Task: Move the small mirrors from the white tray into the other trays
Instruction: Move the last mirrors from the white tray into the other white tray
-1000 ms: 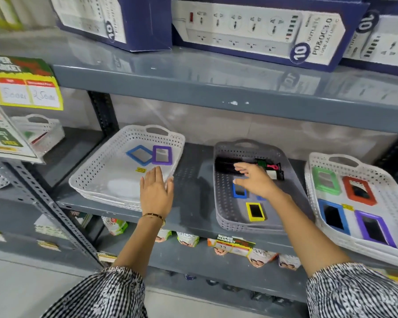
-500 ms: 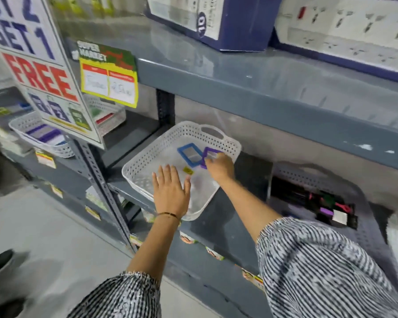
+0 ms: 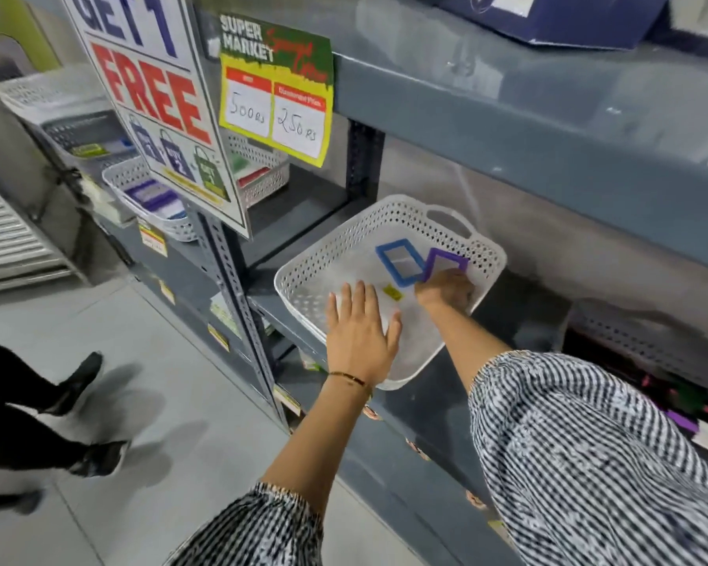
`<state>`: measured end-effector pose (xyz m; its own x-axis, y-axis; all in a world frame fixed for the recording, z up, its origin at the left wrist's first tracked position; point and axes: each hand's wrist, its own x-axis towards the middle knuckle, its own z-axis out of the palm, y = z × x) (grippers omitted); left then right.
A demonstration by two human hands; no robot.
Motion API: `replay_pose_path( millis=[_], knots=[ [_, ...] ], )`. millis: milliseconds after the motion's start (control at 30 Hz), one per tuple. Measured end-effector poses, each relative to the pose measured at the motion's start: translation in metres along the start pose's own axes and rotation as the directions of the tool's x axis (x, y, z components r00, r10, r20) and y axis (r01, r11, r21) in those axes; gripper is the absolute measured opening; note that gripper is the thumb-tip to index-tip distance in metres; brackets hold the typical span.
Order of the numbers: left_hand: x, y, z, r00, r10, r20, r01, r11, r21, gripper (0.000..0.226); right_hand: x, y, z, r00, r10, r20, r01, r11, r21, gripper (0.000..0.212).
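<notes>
1. Small rectangular mirror with purple plastic frame [image 3: 446, 261]: right of frame centre, one end lifted off the floor of the tray, tilted. Right hand [image 3: 444, 290] is closed around its near edge, fingers curled.
2. Small rectangular mirror with blue plastic frame [image 3: 400, 262]: lies flat in the same tray, just left of the purple one, their corners close or touching; cannot tell which.
3. White perforated plastic tray with cut-out handle [image 3: 389, 216]: centre of frame, on the grey metal shelf [image 3: 434, 406]. Holds both mirrors and a small yellow label [image 3: 393, 292] on its floor, between the two hands.
4. Left hand [image 3: 360, 332]: flat, fingers spread, palm down over the tray's near rim, gripping nothing. Thin bracelet at the wrist.
5. Grey perforated tray [image 3: 630, 341]: right edge of frame, same shelf, contents dark and blurred.
6. White perforated basket [image 3: 140, 177]: left of frame, holds purple-edged items, partly behind a hanging "FREE" sign [image 3: 152, 96].
</notes>
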<state>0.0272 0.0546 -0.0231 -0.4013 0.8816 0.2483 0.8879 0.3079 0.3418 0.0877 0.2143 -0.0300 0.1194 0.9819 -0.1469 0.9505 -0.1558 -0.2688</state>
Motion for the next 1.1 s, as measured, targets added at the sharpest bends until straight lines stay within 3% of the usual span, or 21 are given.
replay_pose_path(
  millis=[233, 400, 600, 800, 967, 1100],
  knots=[
    [0.002, 0.003, -0.003, 0.998, 0.01, 0.056, -0.013, 0.998, 0.061, 0.072, -0.02, 0.017, -0.031, 0.98, -0.174, -0.092, 0.184, 0.976, 0.116, 0.079],
    [-0.001, 0.014, -0.003, 0.996, 0.087, -0.03, -0.086, 0.996, 0.038, 0.052, -0.062, 0.052, -0.077, 0.959, -0.203, -0.197, 0.251, 0.933, 0.257, 0.07],
    [-0.04, 0.093, 0.001, 0.945, 0.318, -0.071, -0.326, 0.919, -0.224, 0.058, -0.11, 0.157, -0.129, 0.931, 0.052, -0.362, 0.129, 0.879, 0.458, 0.048],
    [-0.117, 0.202, 0.007, 0.803, 0.594, -0.056, -0.565, 0.727, -0.389, 0.055, -0.158, 0.298, -0.168, 0.818, 0.367, -0.444, -0.114, 0.858, 0.5, 0.054],
    [-0.165, 0.261, 0.018, 0.702, 0.712, -0.008, -0.647, 0.633, -0.426, 0.054, -0.186, 0.396, -0.184, 0.735, 0.517, -0.439, -0.253, 0.809, 0.53, 0.054],
    [-0.194, 0.299, 0.028, 0.681, 0.73, 0.054, -0.644, 0.633, -0.429, 0.048, -0.2, 0.463, -0.187, 0.742, 0.575, -0.345, -0.338, 0.765, 0.547, 0.058]
  ],
)
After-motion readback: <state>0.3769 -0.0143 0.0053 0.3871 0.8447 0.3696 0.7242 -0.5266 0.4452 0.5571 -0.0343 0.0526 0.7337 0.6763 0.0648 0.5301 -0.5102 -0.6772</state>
